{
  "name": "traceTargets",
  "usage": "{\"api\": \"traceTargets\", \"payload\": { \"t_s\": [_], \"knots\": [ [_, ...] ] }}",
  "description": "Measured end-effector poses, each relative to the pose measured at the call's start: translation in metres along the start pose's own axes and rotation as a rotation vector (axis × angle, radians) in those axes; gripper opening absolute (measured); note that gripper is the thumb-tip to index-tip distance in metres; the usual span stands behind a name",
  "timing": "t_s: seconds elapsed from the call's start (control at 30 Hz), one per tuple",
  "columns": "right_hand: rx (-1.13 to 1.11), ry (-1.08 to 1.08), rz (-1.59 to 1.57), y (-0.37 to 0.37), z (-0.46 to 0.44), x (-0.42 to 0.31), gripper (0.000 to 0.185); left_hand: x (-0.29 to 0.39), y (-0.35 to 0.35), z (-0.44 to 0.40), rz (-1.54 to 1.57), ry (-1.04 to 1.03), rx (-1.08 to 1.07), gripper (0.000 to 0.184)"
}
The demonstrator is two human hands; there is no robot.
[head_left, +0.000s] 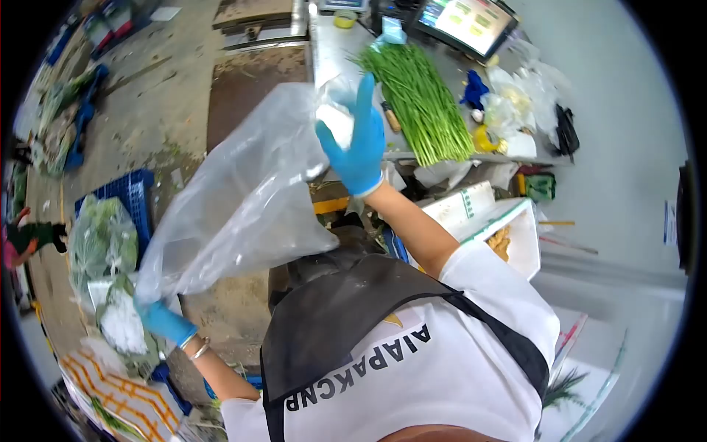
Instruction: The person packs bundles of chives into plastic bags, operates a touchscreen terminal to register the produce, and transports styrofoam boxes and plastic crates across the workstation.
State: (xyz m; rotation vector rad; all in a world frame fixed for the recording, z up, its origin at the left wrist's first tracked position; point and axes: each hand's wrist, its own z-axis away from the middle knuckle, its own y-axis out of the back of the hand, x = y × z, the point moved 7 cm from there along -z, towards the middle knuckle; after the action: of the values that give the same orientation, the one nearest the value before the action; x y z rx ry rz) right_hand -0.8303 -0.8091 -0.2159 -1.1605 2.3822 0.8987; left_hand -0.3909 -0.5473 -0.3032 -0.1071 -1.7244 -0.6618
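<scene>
We see left hand [163, 323] closed on plastic bag [239, 184], right hand [359, 151] spread wide beside it, contact unclear.

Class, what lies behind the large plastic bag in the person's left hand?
Past the edges of the plastic bag, a flat brown surface and stained floor show. The cloudy film lets only blurred tones through; details directly behind it cannot be made out.

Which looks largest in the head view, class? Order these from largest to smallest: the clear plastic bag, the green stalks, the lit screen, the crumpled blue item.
1. Clear plastic bag
2. Green stalks
3. Lit screen
4. Crumpled blue item
</scene>
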Motion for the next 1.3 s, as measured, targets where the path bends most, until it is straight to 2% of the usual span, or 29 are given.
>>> {"api": "traceTargets", "payload": {
  "t_s": [0.03, 0.07, 0.13, 0.17, 0.2, 0.23, 0.3, 0.37, 0.4, 0.43, 0.47, 0.5, 0.53, 0.63, 0.7, 0.73, 0.77, 0.8, 0.83, 0.9, 0.93, 0.97, 1.0, 1.03, 1.1, 1.2, 1.23, 1.27, 1.3],
  "knots": [
    [-0.041, 0.068, 0.163, 0.007, 0.021, 0.003, 0.084, 0.002, 0.013, -0.011, 0.027, -0.006, 0.073, 0.04],
    [-0.386, -0.034, 0.285, -0.01, 0.056, 0.027, 0.079, -0.022, 0.01, -0.016, 0.092, 0.132, 0.019, 0.04],
    [-1.111, -0.667, 0.182, -0.041, 0.21, 0.123, 0.073, -0.103, -0.003, -0.009, 0.202, 0.413, -0.079, 0.04],
    [-1.045, -0.481, 0.104, -0.045, 0.284, 0.161, 0.072, -0.159, -0.009, -0.014, 0.284, 0.469, -0.15, 0.04],
    [-1.062, -0.519, -0.008, -0.042, 0.321, 0.174, 0.063, -0.172, -0.017, -0.01, 0.398, 0.469, -0.296, 0.041],
    [-1.051, -0.875, -0.229, -0.029, 0.315, 0.169, 0.059, -0.162, -0.027, 0.002, 0.507, 0.48, -0.437, 0.042],
    [-0.933, -1.589, -0.694, 0.001, 0.294, 0.146, 0.052, -0.113, -0.044, 0.024, 0.533, 0.46, -0.442, 0.044],
    [-0.673, -1.367, -0.708, 0.023, 0.224, 0.172, 0.038, -0.062, -0.068, 0.032, 0.465, 0.388, -0.436, 0.045],
    [-0.489, -1.391, -0.746, 0.03, 0.223, 0.221, 0.031, -0.046, -0.075, 0.032, 0.38, 0.328, -0.428, 0.046],
    [-0.315, -1.28, -0.459, 0.049, 0.206, 0.267, 0.029, -0.035, -0.083, 0.033, 0.295, 0.267, -0.419, 0.047],
    [-0.425, -1.154, -0.028, 0.068, 0.169, 0.284, 0.03, -0.029, -0.094, 0.03, 0.303, 0.207, -0.431, 0.047],
    [-0.256, -0.983, 0.102, 0.067, 0.158, 0.319, 0.029, -0.029, -0.106, 0.029, 0.281, 0.27, -0.462, 0.048],
    [-0.402, -0.938, 0.264, 0.061, 0.129, 0.319, 0.032, -0.026, -0.121, 0.03, 0.26, 0.332, -0.495, 0.049],
    [-0.62, -0.535, 0.637, 0.014, 0.102, 0.363, 0.031, 0.085, -0.209, 0.082, 0.245, 0.204, -0.652, 0.061],
    [-0.683, -0.632, 0.689, -0.019, 0.112, 0.408, 0.031, 0.136, -0.259, 0.122, 0.197, 0.165, -0.805, 0.065],
    [-0.707, -0.86, 0.616, -0.03, 0.12, 0.426, 0.028, 0.15, -0.278, 0.139, 0.166, 0.19, -0.897, 0.066],
    [-0.662, -0.887, 0.568, -0.04, 0.123, 0.426, 0.024, 0.163, -0.298, 0.156, 0.134, 0.212, -0.988, 0.067],
    [-0.737, -0.698, 0.547, -0.06, 0.123, 0.418, 0.025, 0.16, -0.308, 0.169, 0.063, 0.286, -1.14, 0.066],
    [-0.753, -0.807, 0.411, -0.08, 0.138, 0.423, 0.027, 0.158, -0.32, 0.185, -0.011, 0.364, -1.291, 0.064],
    [-0.769, -0.738, 0.318, -0.114, 0.144, 0.415, 0.027, 0.16, -0.36, 0.215, -0.024, 0.493, -1.403, 0.058],
    [-0.793, -1.035, 0.235, -0.106, 0.127, 0.405, 0.033, 0.158, -0.382, 0.23, 0.003, 0.545, -1.452, 0.055],
    [-0.861, -1.006, 0.236, -0.119, 0.128, 0.41, 0.042, 0.154, -0.404, 0.245, 0.031, 0.598, -1.498, 0.052],
    [-0.972, -0.817, 0.21, -0.115, 0.109, 0.4, 0.047, 0.15, -0.427, 0.256, 0.064, 0.615, -1.464, 0.05],
    [-1.074, -0.623, 0.182, -0.102, 0.078, 0.382, 0.052, 0.145, -0.45, 0.269, 0.097, 0.631, -1.428, 0.047],
    [-0.908, -0.629, -0.043, -0.036, 0.015, 0.37, 0.06, 0.133, -0.495, 0.291, 0.184, 0.745, -1.39, 0.042],
    [-0.544, -0.979, -0.049, 0.086, -0.035, 0.434, 0.066, 0.113, -0.562, 0.324, 0.392, 0.922, -1.342, 0.039],
    [-0.344, -0.929, -0.046, 0.117, -0.02, 0.488, 0.072, 0.094, -0.585, 0.331, 0.406, 0.944, -1.31, 0.039],
    [-0.341, -1.071, -0.153, 0.146, -0.018, 0.516, 0.077, 0.075, -0.607, 0.337, 0.417, 0.966, -1.274, 0.04],
    [-0.348, -1.153, 0.119, 0.177, -0.004, 0.547, 0.079, 0.058, -0.628, 0.341, 0.319, 0.987, -1.244, 0.042]
  ]
}}
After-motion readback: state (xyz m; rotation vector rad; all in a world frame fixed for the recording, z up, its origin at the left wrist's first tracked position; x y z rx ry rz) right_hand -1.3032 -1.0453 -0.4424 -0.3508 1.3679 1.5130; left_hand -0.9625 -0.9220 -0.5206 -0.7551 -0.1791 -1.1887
